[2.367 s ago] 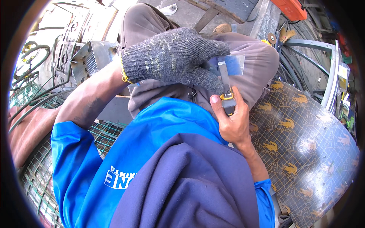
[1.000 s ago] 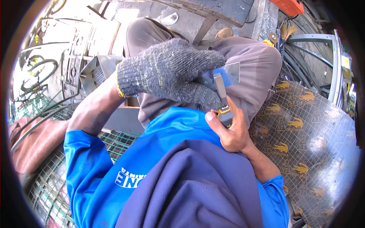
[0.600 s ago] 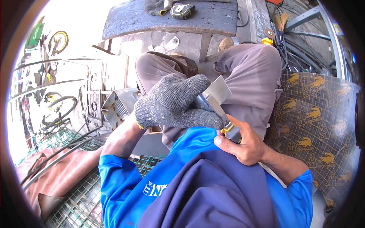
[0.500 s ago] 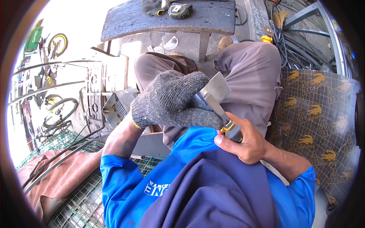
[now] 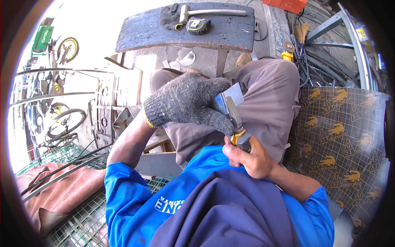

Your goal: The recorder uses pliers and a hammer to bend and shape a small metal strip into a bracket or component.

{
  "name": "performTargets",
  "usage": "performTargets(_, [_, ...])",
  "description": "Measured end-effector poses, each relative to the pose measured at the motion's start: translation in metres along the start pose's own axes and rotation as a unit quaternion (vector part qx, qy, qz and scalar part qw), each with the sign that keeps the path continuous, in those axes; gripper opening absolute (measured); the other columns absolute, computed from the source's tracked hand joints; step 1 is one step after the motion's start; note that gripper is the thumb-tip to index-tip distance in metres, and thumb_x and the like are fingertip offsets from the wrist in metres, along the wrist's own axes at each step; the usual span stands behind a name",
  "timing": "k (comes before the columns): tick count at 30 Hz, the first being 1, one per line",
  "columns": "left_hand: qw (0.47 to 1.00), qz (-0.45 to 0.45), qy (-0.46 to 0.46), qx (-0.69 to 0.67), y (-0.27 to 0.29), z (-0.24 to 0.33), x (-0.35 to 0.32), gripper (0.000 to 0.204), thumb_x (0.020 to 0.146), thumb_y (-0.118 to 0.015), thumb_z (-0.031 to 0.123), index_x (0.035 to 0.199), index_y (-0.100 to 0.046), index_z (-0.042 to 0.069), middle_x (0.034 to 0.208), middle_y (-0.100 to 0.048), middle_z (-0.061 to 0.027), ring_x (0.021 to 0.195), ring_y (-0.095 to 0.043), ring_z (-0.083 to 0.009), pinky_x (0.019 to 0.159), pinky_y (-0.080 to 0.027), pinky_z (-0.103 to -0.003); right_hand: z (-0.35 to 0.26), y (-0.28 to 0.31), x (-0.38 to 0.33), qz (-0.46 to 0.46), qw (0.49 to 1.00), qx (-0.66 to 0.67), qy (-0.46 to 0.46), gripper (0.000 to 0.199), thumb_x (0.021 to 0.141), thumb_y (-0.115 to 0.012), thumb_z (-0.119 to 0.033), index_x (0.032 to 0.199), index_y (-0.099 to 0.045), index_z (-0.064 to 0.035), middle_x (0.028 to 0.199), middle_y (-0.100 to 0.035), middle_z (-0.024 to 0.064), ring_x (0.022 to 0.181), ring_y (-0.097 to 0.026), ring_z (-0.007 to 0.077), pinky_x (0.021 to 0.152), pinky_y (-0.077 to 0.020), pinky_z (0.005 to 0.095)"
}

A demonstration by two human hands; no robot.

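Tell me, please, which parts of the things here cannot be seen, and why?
All in the head view:
Left part of the plate: hidden by the gloved left hand.
Part of the handle of the tool: hidden by the right hand.
Part of the shoe: hidden by the trousers.
Top of the orange box: cut off by the upper edge.

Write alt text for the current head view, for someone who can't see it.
A gloved left hand holds a metal plate while the bare right hand grips a yellow-and-gray tool close to it. Ahead, a hammer and tape measure lie on a dark bench.
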State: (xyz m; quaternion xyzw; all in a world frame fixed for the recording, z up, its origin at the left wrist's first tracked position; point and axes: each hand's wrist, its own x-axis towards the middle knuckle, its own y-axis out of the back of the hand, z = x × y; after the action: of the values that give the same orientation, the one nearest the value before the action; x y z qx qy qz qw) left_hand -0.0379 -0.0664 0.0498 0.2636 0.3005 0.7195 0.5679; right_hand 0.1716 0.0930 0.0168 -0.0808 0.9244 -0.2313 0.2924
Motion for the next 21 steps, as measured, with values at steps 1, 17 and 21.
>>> performTargets(1, [0.998,0.004,0.034,0.043,-0.002,-0.001,0.002,0.062,0.080,-0.083,0.042,0.126,-0.062,0.006,0.079,-0.069,-0.0146,0.075,-0.070,-0.0374,0.067,-0.054,-0.043,0.000,0.002,0.001,-0.001,1.000,-0.003,0.001,0.020,0.102,-0.062,-0.026,0.101,-0.057,-0.0062,0.076,-0.053,-0.0029,0.068,-0.048,0.0059,0.064,-0.0409,0.0262])
performTargets(17, [0.994,0.078,0.070,-0.043,-0.015,0.014,0.002,0.070,0.083,-0.083,0.033,0.142,-0.056,0.008,0.115,-0.071,-0.0161,0.100,-0.072,-0.0313,0.087,-0.056,-0.039,-0.013,0.013,-0.008,0.084,0.985,-0.133,0.066,0.029,0.101,-0.065,-0.028,0.112,-0.060,-0.0024,0.088,-0.069,0.0084,0.079,-0.064,0.0143,0.075,-0.0509,0.0316])
performTargets(21, [0.993,0.055,0.080,-0.066,-0.010,0.017,0.005,0.069,0.084,-0.082,0.034,0.142,-0.057,0.008,0.108,-0.072,-0.0157,0.093,-0.072,-0.0294,0.083,-0.057,-0.039,-0.012,0.012,-0.012,0.093,0.977,-0.168,0.097,0.031,0.101,-0.063,-0.028,0.117,-0.060,-0.0016,0.093,-0.071,0.0134,0.085,-0.070,0.0218,0.079,-0.0527,0.0351])
